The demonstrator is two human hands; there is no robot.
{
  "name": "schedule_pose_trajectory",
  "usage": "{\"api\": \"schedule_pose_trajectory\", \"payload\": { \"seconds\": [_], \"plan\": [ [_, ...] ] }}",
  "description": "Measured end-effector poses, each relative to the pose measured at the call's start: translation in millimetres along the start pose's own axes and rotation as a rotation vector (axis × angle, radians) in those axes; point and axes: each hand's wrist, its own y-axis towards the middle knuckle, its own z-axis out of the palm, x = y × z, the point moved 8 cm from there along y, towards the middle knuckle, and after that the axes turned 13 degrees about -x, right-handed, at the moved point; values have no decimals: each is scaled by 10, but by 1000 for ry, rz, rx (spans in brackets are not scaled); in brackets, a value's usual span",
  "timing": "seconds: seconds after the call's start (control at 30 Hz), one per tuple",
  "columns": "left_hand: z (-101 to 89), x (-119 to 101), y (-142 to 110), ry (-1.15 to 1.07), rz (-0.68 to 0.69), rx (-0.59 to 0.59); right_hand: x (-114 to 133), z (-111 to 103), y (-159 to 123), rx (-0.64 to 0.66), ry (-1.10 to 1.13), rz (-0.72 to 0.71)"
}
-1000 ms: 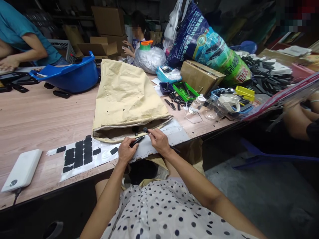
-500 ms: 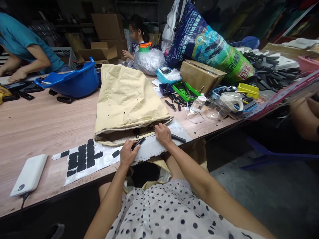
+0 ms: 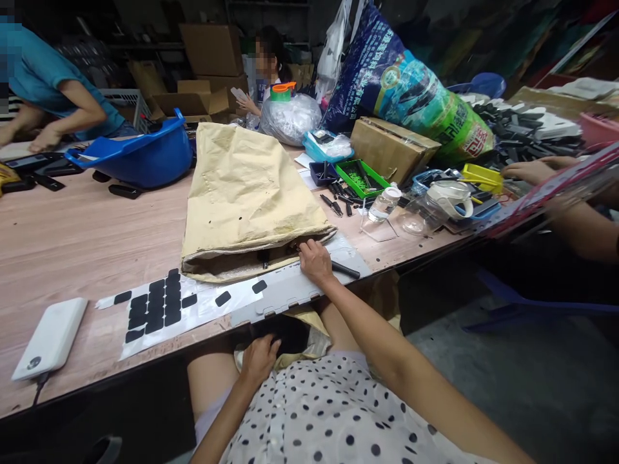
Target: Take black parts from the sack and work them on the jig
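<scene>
My right hand [image 3: 316,263] reaches into the mouth of a cream paper sack [image 3: 246,187] lying on the table. Its fingers are curled, and what they hold is hidden by the sack's edge. A black tube-like handle [image 3: 345,269] lies beside that wrist on a grey-white sheet [image 3: 285,293]. Below the table edge, my left hand [image 3: 260,359] is at the opening of a second sack [image 3: 319,341] on my lap, with dark contents. Its fingers are bent; anything in them cannot be made out. Black rounded stickers [image 3: 157,303] lie on a white backing sheet [image 3: 203,312].
A white power bank [image 3: 51,338] with a cable lies at left. Behind are a blue basin [image 3: 140,158], a green tray [image 3: 360,179], a small clear bottle [image 3: 384,203] and a clear jug [image 3: 425,209]. Co-workers sit at left and at the back; another person's hands [image 3: 536,169] are at right.
My left hand has moved from the table down to the lap sack, and the black piece it held is out of sight. My right hand has stayed at the paper sack's mouth.
</scene>
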Motion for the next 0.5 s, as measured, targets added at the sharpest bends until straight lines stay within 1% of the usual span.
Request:
{"api": "schedule_pose_trajectory", "payload": {
  "seconds": [0.03, 0.1, 0.13, 0.2, 0.27, 0.3, 0.33, 0.4, 0.43, 0.47, 0.5],
  "plan": [
    [41, 42, 5, 29, -3, 28, 3, -1, 1, 6, -1, 0],
    [66, 21, 19, 35, 26, 79, 6, -6, 2, 16, -4, 2],
    [47, -39, 33, 16, 49, 102, 8, -10, 2, 17, -5, 3],
    [-41, -239, 102, -68, 99, 159, 13, -20, 2, 17, -6, 3],
    [-223, -475, 283, -206, 128, 178, 15, -26, 3, 19, -6, 5],
    [-369, -561, 438, -265, 122, 123, 15, -26, 3, 22, -7, 8],
    [-538, -595, 630, -283, 90, 26, 14, -25, 4, 24, -8, 11],
    [-893, -549, 1035, -208, -14, -238, 13, -20, 4, 26, -9, 17],
    [-1035, -509, 1217, -155, -59, -351, 13, -16, 4, 26, -9, 18],
    [-1139, -471, 1379, -99, -94, -439, 14, -12, 5, 26, -10, 18],
    [-1193, -428, 1522, -41, -135, -486, 15, -6, 5, 26, -10, 17]
  ]
}}
